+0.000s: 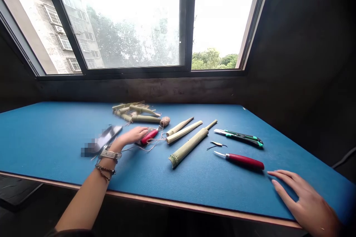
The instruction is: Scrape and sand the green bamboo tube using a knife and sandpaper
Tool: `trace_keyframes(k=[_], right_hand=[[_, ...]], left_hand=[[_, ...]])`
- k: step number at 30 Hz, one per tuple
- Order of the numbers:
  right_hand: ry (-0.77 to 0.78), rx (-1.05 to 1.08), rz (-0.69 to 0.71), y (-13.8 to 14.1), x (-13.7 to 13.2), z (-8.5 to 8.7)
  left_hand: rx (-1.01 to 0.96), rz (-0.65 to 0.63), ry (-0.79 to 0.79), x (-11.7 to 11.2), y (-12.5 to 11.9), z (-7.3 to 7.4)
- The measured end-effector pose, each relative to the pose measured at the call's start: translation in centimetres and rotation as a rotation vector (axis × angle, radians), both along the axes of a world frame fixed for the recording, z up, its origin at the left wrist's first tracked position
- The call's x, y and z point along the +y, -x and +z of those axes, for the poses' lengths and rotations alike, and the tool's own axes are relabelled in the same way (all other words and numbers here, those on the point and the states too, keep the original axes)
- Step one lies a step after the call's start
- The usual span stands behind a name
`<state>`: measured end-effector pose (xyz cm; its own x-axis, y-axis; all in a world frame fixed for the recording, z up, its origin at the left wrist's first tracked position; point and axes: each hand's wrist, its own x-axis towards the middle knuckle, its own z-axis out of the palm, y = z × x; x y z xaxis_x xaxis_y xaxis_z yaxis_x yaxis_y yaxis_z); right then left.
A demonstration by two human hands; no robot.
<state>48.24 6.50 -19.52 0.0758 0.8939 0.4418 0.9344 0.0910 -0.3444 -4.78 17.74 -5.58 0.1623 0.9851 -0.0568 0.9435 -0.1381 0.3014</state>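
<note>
My left hand point(134, 134) reaches across the table. Its bent fingers are on a red-handled tool point(149, 137), whose working end I cannot make out. Loose twine point(152, 145) loops around this tool from a ball of twine point(165, 121). My right hand point(304, 196) is open over the right front of the table, holding nothing. Its fingertips are just off the handle end of a red-handled carving knife point(244, 161). Between my hands lie a length of split bamboo point(189, 147) with a narrow end and two pale bamboo strips point(184, 132) point(180, 126).
A blue table point(194, 185) carries everything. A green and black utility knife point(241, 137) lies beyond the carving knife, near a small sliver point(217, 143). Bound bamboo pieces point(146, 119) lie at the back. A dark phone-like object point(108, 137) is beside my left wrist, partly pixelated.
</note>
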Motion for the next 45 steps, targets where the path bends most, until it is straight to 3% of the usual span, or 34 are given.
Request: trace_keyframes(k=[5,14,17,20,25,28,31,34,36,38,40,42,45], right_hand=[[-0.005,0.009,-0.003,0.1,0.1,0.2],[-0.037,0.014,-0.017,1.8,-0.5,2.1],[-0.018,0.028,-0.027,2.5,-0.8,3.0],[-0.006,0.039,-0.031,3.1,-1.0,3.6],[0.013,0.047,-0.032,3.2,-1.3,3.6],[0.010,0.077,-0.012,3.3,-1.4,3.8],[-0.030,0.201,0.067,4.9,-0.9,5.9],[-0.025,0.438,0.289,8.7,1.2,10.0],[0.086,0.611,0.581,11.7,3.6,12.6],[0.174,0.763,0.766,14.3,6.4,14.5],[0.145,0.881,0.803,15.5,9.2,15.2],[0.008,0.932,0.732,15.0,11.7,15.1],[-0.218,0.901,0.476,12.0,14.5,13.7]], left_hand=[[0.094,0.200,-0.007,1.4,0.2,-1.8],[0.081,0.207,0.004,3.3,0.9,-1.9],[0.094,0.205,-0.015,4.1,1.1,-1.1],[0.104,0.246,-0.133,4.2,0.7,0.8],[0.086,0.272,-0.353,1.0,-2.6,3.6],[-0.232,0.132,-0.467,-2.1,-6.2,3.5],[-0.839,-0.063,-0.236,-4.4,-10.2,2.2],[-1.127,-0.277,0.016,-4.7,-14.1,0.7],[-1.185,-0.356,0.046,-4.0,-16.4,0.0],[-1.165,-0.458,0.088,-3.1,-18.0,-0.2],[-1.046,-0.538,0.064,-2.3,-18.7,-0.1],[-0.762,-0.519,-0.101,-1.7,-18.4,-0.3],[-0.173,-0.314,-0.356,-1.4,-17.1,-1.5]])
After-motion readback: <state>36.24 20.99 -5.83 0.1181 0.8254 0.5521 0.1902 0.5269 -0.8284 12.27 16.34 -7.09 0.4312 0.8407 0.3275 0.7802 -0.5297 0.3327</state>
